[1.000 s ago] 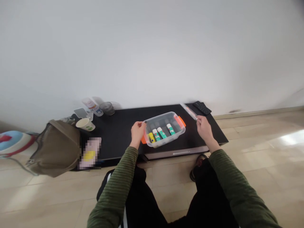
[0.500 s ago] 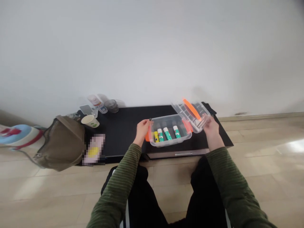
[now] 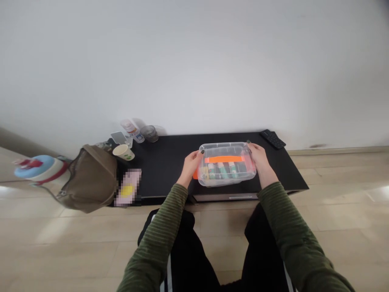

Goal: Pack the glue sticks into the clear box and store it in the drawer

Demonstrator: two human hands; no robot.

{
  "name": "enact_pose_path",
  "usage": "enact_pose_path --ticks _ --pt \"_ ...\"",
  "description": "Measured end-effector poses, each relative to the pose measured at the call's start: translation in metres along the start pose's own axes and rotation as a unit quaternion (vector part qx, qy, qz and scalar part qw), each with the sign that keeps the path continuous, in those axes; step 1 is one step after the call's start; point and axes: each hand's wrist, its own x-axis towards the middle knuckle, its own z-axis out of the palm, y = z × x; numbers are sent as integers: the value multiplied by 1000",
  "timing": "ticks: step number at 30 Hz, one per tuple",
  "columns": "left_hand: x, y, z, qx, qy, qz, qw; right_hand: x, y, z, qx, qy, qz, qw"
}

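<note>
A clear plastic box (image 3: 217,183) with orange side clasps sits on the black cabinet. Its clear lid (image 3: 225,150), fitted with an orange handle (image 3: 223,159), lies over the top; whether it is seated all round I cannot tell. Through the lid show several glue sticks (image 3: 223,170), green-and-white ones and a yellow one at the left. My left hand (image 3: 189,166) grips the left end, its thumb on the lid's edge and its fingers beside the box. My right hand (image 3: 260,161) is closed on the lid's right edge, thumb at the far corner.
On the black cabinet (image 3: 164,162) stand a paper cup (image 3: 123,153), a white spray bottle (image 3: 133,132) and a glass (image 3: 150,134). A brown bag (image 3: 89,178) with a blue-topped bottle (image 3: 45,168) is at the left. Black remotes (image 3: 272,139) lie at the back right.
My right hand has brought the lid left and down from beside the box onto its top, levelling it. My left hand stays at the box's left end, its thumb now on the lid.
</note>
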Motion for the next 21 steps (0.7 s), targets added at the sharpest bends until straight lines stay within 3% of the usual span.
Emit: enact_pose_path --ticks 8,12,16,21 --pt "7 -10 -2 -7 -25 -10 1000 -2 -1 2 -157 -23 -50 986" --pt "3 -10 -5 40 -31 29 998 -4 -1 -1 -212 -30 -76 974" --pt "-8 -10 -3 105 19 63 992 -9 -4 -2 -272 -12 -111 956" --pt "-13 -16 0 72 66 29 995 -9 -1 -2 -279 4 -102 955"
